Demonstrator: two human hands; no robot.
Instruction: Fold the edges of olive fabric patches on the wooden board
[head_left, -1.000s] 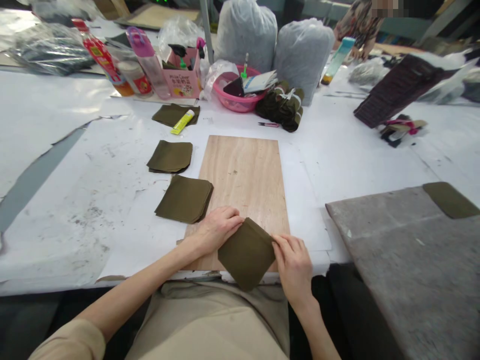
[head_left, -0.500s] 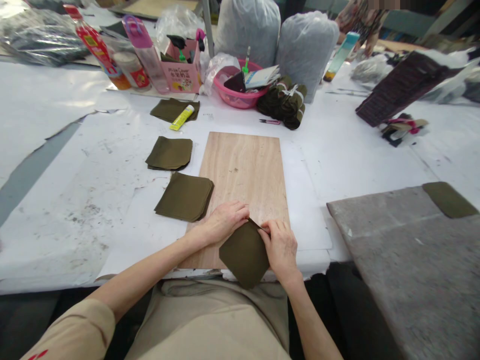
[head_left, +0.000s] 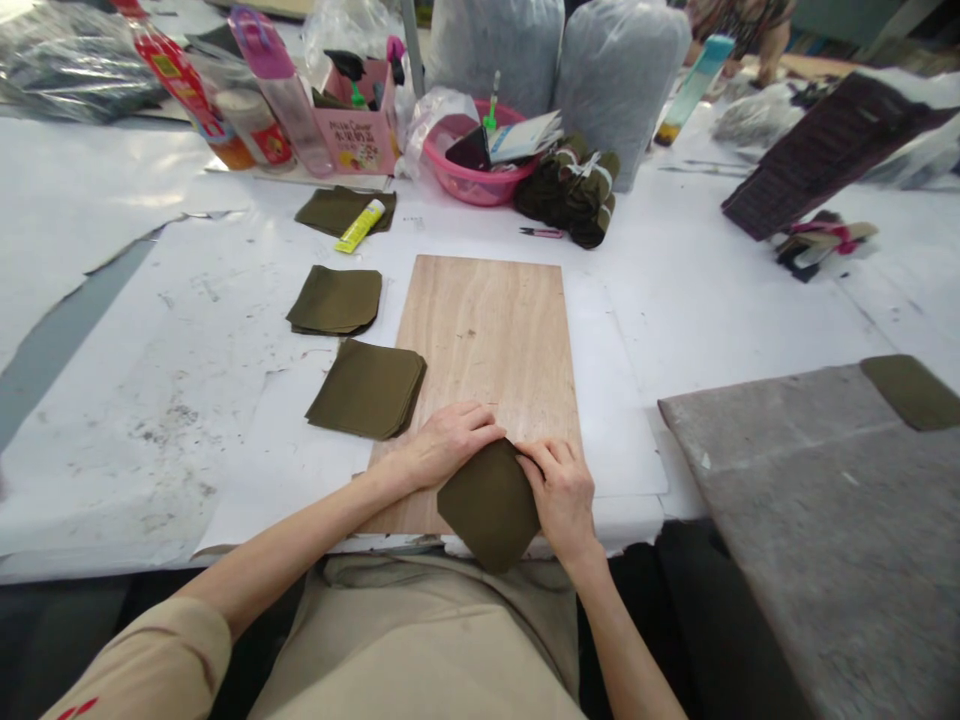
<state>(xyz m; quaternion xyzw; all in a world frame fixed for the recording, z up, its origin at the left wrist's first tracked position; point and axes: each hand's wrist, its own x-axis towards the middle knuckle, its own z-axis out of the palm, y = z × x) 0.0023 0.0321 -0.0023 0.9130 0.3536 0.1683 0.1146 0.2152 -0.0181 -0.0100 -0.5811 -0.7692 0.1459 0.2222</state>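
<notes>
An olive-green fabric piece [head_left: 489,508] lies at the near end of a wooden board [head_left: 487,330], its lower corner hanging past the table edge. My left hand [head_left: 459,440] is closed on its upper left edge, with the fingertips partly hidden. At the upper right edge, my right hand [head_left: 561,490] pinches the cloth between thumb and fingers. Left of the board, and slightly over it, rests a stack of matching olive pieces [head_left: 366,388]. A second stack [head_left: 334,298] lies behind that one.
A yellow tube [head_left: 360,226] sits on more olive cloth at the back. Behind stand a pink basket [head_left: 480,185], a pink box [head_left: 354,140] and bottles. Small snips [head_left: 541,232] lie near tied dark bundles [head_left: 574,190]. On the right is a grey padded board [head_left: 810,500] with one olive piece.
The camera view has tilted slightly. Along the top edge of the fabric, the raised fold between my hands now looks flatter; both hands keep nearly the same place.
</notes>
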